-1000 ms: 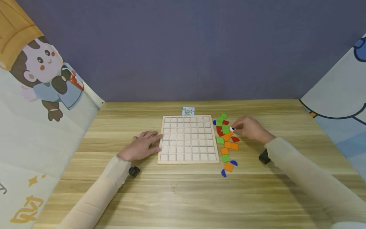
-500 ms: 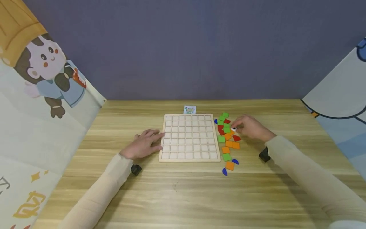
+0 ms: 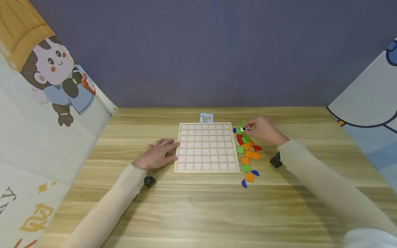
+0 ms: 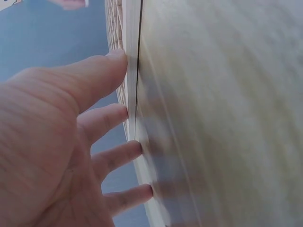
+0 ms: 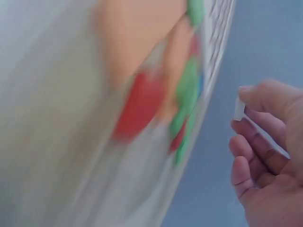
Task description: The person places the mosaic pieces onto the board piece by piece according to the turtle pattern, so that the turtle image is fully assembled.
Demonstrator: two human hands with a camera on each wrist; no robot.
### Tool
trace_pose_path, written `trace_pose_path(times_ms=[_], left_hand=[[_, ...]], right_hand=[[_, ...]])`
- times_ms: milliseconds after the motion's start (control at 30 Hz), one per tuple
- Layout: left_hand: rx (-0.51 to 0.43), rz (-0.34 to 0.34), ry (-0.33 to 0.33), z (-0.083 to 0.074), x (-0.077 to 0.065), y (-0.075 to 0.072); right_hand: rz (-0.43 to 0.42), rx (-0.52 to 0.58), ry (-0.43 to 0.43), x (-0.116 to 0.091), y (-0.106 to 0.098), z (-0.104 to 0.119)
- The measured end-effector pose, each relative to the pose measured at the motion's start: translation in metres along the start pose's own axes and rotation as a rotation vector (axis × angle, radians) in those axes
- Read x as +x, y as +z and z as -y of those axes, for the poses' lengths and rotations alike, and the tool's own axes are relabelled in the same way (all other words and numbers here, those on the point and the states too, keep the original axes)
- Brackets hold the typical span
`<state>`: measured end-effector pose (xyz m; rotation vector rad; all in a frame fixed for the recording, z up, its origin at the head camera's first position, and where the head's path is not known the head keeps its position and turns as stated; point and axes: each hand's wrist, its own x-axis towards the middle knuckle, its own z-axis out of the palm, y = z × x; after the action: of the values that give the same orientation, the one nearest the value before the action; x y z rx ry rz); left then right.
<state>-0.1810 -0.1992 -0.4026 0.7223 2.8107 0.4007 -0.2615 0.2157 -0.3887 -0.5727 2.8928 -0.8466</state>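
Observation:
A square wooden grid board [image 3: 207,171] lies on the table, its cells bare. Along its left edge rests my left hand [image 3: 157,155]; the thumb and fingertips touch the frame, as the left wrist view also shows. Between thumb and index finger my right hand [image 3: 263,130] pinches a small white piece with a black dot [image 3: 243,129]. In the right wrist view that white piece [image 5: 239,109] is seen edge-on, held above the table. Below and beside the right hand are flat coloured pieces, among them an orange square [image 3: 249,177], a red rounded piece [image 3: 256,148] and a green square [image 3: 240,150].
A small printed card [image 3: 206,117] lies just behind the board. Two blue half-rounds, one of them a blue piece [image 3: 244,183], lie at the near end of the loose pieces. A dark wall [image 3: 217,55] closes off the table's back edge.
My right hand has lifted the white dotted piece from among the loose pieces and moved left and slightly away from me. My left hand stays at the board's edge.

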Motion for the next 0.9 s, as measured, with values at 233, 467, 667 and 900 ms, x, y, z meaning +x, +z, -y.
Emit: trace_pose_path(times_ms=[233,467,667,900], left_hand=[[-0.005,0.01,-0.009,0.001,-0.001,-0.001],[-0.001,0.012,-0.011,0.001,0.002,0.002],[-0.007,0.019,-0.019,0.001,0.002,-0.001],[0.0,0.023,-0.023,0.002,0.002,0.001]], right_hand=[[0.061,0.033,-0.095,0.04,0.032,0.069],[0.098,0.073,-0.247,0.077,0.076,0.12],[0.112,0.102,-0.237,0.099,0.101,0.143],[0.107,0.091,-0.177,0.109,0.119,0.151]])
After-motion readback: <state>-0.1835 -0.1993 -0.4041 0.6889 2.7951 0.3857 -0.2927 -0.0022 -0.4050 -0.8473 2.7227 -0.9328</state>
